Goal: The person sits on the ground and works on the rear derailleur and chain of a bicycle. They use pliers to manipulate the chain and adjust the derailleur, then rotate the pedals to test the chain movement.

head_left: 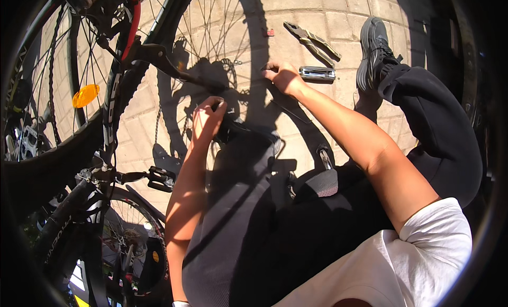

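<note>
We see two bare hands over sunlit paved ground (143, 129). Our left hand (210, 114) is raised near the middle of the scene, its thumb and forefinger close together; we cannot tell whether that grip pinches anything. Our right hand (284, 78) is farther off and to the right, its fingers curled and their tips gathered toward the left; we cannot tell here either whether something small sits in the grip. Between the two, just left of our right fingertips, we make out what looks like a short chain-like piece (237, 62), too small to be sure of.

Just right of our right wrist lies a silver folding tool (317, 73). Just beyond it we have a pair of pliers (312, 42), head pointing far left, handles parted toward the near right. A small red piece (270, 33) lies beyond our right hand, to the left of the pliers.

On the left stands a bicycle with a red and black frame (131, 29), an orange reflector (85, 96) among its spokes and a black pedal (160, 179) left of our left forearm. Its spoked shadow (258, 47) stretches across the ground around our hands. Another wheel (151, 210) shows at the near left. On the far right we see our dark grey shoe (373, 50) below a black trouser leg (439, 111).
</note>
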`<state>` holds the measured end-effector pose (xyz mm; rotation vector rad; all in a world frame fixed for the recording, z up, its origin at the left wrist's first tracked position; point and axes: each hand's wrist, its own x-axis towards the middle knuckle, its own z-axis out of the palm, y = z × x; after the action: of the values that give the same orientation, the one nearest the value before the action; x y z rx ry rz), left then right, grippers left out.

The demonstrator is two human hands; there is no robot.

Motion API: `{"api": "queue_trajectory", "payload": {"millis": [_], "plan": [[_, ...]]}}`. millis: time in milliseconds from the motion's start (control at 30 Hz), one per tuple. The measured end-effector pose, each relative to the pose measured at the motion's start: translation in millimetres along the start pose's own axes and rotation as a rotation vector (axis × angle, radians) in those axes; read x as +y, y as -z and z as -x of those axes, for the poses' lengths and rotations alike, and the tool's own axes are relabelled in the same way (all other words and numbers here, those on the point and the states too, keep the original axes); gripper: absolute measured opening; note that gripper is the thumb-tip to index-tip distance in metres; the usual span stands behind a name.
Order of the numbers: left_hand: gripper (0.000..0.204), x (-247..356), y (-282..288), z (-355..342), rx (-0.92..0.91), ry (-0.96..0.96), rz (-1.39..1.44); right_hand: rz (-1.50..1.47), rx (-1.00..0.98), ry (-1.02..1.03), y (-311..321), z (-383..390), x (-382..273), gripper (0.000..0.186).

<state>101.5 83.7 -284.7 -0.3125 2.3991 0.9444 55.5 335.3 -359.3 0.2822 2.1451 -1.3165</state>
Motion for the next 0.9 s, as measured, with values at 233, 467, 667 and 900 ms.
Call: {"api": "queue_trajectory", "payload": {"millis": [233, 467, 667, 900], "plan": [[0.024, -16.8, -10.1, -7.4, 0.051, -0.115, -0.035, -0.121, -0.063, 0.016, -15.7, 18.3, -12.2, 0.031], [0.023, -17.7, -38.5, -38.2, 0.297, -0.428, -0.342, -0.341, -0.065, -0.15, -23.7, 36.0, -5.7, 0.012], [0.02, -13.0, -53.5, -60.6, 0.066, -0.139, -0.678, -0.463, -0.057, -0.24, -34.5, 37.5, 13.8, 0.012], [0.016, -14.5, -48.9, -65.0, 0.066, -0.347, -0.794, -0.436, -0.106, -0.257, -38.5, 32.3, 3.7, 0.018]]}}
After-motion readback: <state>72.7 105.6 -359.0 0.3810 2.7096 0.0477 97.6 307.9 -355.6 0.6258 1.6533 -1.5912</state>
